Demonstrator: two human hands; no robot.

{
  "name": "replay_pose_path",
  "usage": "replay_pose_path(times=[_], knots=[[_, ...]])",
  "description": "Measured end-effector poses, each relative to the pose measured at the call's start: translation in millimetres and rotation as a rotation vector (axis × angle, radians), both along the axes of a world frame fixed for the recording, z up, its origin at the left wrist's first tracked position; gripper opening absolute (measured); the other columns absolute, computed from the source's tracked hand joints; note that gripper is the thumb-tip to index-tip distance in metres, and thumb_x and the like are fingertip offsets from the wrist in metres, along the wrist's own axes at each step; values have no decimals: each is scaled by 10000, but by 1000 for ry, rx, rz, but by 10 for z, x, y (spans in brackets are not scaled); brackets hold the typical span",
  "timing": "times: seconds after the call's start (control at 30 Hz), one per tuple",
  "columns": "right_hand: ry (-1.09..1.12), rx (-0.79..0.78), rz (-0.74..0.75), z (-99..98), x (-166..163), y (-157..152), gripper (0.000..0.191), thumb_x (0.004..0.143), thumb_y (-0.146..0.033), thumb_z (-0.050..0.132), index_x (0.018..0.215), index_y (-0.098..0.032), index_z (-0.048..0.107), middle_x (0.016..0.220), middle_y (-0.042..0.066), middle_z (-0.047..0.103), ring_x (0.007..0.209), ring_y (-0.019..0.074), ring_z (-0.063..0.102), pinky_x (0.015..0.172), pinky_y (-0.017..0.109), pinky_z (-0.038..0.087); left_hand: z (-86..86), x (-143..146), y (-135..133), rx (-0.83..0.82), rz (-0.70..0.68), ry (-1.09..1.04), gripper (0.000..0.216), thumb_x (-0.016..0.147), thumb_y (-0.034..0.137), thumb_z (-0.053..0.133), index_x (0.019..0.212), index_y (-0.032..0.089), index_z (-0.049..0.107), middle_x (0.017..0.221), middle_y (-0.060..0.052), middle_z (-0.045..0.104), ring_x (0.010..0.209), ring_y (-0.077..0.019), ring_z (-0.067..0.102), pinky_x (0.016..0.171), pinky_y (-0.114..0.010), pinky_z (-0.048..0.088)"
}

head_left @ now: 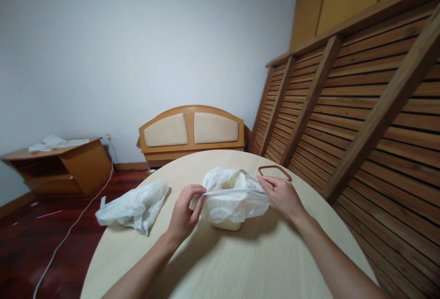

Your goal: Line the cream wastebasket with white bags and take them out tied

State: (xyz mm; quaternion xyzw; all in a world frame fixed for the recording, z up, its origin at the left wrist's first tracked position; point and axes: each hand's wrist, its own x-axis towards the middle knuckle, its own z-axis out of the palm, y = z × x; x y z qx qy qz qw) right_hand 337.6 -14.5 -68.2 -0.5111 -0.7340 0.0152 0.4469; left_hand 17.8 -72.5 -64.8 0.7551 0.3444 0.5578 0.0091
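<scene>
A white plastic bag (231,198) with a pale container inside it sits in the middle of the round light-wood table (240,262). My left hand (185,212) pinches the bag's left handle, fingers closed on it. My right hand (280,193) grips the right handle. The handles are pulled taut into a strip between both hands, across the top of the bag. A red-brown rubber band (274,171) lies on the table just behind my right hand.
A second crumpled white plastic bag (134,205) lies on the table's left side. Slatted wooden bed frames (360,120) lean along the right. A padded headboard (192,132) stands against the far wall, a low wooden cabinet (58,166) at left, a cable (68,232) on the floor.
</scene>
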Motion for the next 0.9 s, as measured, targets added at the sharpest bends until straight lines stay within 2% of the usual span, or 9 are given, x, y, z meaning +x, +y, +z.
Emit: replay_pose_path(times=[0.13,0.2,0.27,0.4,0.53,0.7,0.9], knots=[[28,-165,-4,2,-60,-28,397,891,-475,575,977,-169,814,500,-3,580,482,189,539,533,302,391,-17,-7,12,4,-25,-1,169,944,115,540,1033,223,635,1006,-58,706,963,-186,671,861,-300,539],[37,-184,-7,2,-78,-37,377,871,-471,582,920,-175,810,473,-20,524,470,183,516,514,293,359,-24,-10,12,4,-26,-1,173,943,112,541,1038,225,631,1013,-56,705,968,-182,671,871,-299,537],[66,-178,-3,-1,-83,-39,371,873,-477,573,888,-179,793,500,-17,544,487,182,529,526,293,371,-29,-12,7,2,-28,-5,176,944,111,540,1047,225,625,1018,-57,701,976,-180,668,881,-299,536],[183,-96,5,9,-77,-37,340,893,-472,567,901,-184,748,704,39,702,656,215,655,641,316,472,-27,-12,-4,-20,-28,-23,158,951,126,537,1053,222,610,1023,-60,685,988,-175,660,878,-291,535],[286,46,15,62,-82,-63,293,904,-440,569,904,-182,707,846,77,751,776,233,697,745,343,532,-13,-17,-4,-47,22,-43,123,952,168,556,1056,215,602,1016,-61,678,969,-174,656,847,-288,539],[350,213,-22,109,-91,-101,247,926,-404,551,932,-188,671,897,87,743,793,224,695,707,329,567,-21,-31,10,-76,109,-64,117,936,213,573,1049,204,600,964,-54,679,877,-174,656,778,-290,548],[292,308,-26,110,-72,-101,138,933,-316,559,898,-207,637,893,77,686,797,222,660,649,329,568,-12,-34,7,-51,138,-76,135,898,192,590,1031,207,613,919,-34,681,801,-162,649,697,-258,539]])
